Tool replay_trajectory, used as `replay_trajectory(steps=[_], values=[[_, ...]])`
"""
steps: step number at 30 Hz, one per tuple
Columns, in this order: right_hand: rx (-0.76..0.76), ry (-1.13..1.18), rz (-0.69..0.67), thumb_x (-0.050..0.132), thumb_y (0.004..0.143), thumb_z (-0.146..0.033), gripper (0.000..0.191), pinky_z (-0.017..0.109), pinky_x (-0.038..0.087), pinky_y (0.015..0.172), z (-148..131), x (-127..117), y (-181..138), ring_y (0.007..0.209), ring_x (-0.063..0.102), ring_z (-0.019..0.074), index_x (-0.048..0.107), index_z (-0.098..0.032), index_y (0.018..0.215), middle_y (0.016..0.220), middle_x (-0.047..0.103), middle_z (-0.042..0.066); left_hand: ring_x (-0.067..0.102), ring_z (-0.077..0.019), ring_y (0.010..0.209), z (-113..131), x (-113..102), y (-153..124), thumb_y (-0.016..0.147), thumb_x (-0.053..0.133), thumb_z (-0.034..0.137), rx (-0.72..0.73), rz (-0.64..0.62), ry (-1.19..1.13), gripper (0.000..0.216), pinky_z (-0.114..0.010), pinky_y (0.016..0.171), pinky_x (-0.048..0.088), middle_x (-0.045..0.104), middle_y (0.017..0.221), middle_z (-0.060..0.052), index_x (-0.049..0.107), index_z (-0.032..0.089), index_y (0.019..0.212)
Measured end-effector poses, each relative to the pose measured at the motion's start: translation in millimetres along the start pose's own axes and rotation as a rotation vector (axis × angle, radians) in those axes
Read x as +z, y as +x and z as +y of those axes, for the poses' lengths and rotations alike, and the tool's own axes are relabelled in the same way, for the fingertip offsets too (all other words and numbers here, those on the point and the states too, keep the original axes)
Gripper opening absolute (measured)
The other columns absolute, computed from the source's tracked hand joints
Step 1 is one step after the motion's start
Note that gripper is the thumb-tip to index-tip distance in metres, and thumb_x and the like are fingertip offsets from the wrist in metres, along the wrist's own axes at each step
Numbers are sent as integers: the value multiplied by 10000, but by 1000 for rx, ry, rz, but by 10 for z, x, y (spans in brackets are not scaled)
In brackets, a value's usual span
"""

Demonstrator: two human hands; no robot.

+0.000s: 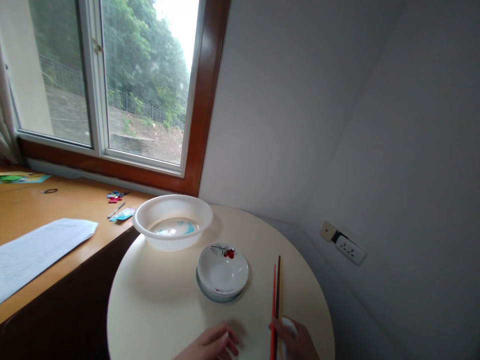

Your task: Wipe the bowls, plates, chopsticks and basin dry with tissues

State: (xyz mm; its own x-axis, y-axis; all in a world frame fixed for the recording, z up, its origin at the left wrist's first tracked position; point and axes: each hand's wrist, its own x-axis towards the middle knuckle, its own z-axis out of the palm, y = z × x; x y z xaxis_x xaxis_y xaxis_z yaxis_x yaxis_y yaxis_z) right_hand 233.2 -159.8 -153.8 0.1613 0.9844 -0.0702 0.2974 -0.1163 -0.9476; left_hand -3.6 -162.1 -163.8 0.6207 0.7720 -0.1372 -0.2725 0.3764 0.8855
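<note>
My right hand (pixel 300 341) is closed around several chopsticks (pixel 277 290), red, dark brown and pale wood, which point away from me near the right side of the round table. Partly covered by this hand is a smooth white object (pixel 290 325) whose kind I cannot make out. My left hand (pixel 214 342) hovers at the table's front with its fingers loosely bent and apart, nothing visible in them. Just beyond it sits a small stack of white dishes (pixel 222 274); the top one has a red flower and black sprigs.
On the cream round table (pixel 150 305), a translucent white basin (pixel 170 242) stands at the back left. A wooden desk (pixel 71 200) adjoins on the left, bearing white paper (pixel 45 250), a pen (pixel 116 210) and small packets. Wall sockets (pixel 350 248) sit at the right.
</note>
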Motion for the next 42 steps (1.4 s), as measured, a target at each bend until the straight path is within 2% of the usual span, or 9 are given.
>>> replay_trajectory(steps=[4,8,13,22,28,34,42], values=[[6,-149,99,572,560,-543,375,276,413,534,62,-289,353,535,507,174,484,-188,479,489,541,22,545,-123,566,-30,-93,19,600,693,534,21,128,-92,414,-242,578,365,620,680,-50,622,134,679],[11,-335,140,574,592,-413,277,271,413,558,176,-423,598,571,514,176,481,-185,465,506,543,24,534,-114,517,-54,-151,17,559,758,453,40,199,-290,369,-246,570,382,593,578,-42,615,118,620],[45,-472,153,566,629,-296,212,262,398,557,261,-448,742,582,515,170,490,-180,469,519,542,26,510,-95,477,-144,-253,44,532,797,362,50,238,-463,318,-251,562,401,568,521,-22,607,114,592],[51,-665,130,500,718,-194,192,271,380,600,321,-430,759,614,554,175,467,-204,529,660,626,82,506,-97,473,-164,-261,39,517,809,291,56,250,-485,285,-256,558,405,569,515,-27,595,113,577],[110,-798,121,495,719,-211,116,301,391,633,274,-442,729,692,604,223,560,-163,636,738,642,131,527,-102,502,-165,-286,23,573,777,267,63,248,-445,236,-260,585,419,571,541,-23,602,111,603],[180,-870,145,458,781,-292,186,293,413,700,291,-433,696,867,619,242,575,-151,750,886,656,165,512,-94,503,-136,-277,11,577,774,275,60,243,-396,237,-254,582,428,565,543,-15,600,115,596],[173,-876,177,376,843,-347,317,305,416,748,329,-404,638,922,617,248,602,-126,834,938,660,172,512,-93,522,-114,-246,-24,571,778,298,56,264,-369,252,-250,592,428,562,554,-11,600,121,597]])
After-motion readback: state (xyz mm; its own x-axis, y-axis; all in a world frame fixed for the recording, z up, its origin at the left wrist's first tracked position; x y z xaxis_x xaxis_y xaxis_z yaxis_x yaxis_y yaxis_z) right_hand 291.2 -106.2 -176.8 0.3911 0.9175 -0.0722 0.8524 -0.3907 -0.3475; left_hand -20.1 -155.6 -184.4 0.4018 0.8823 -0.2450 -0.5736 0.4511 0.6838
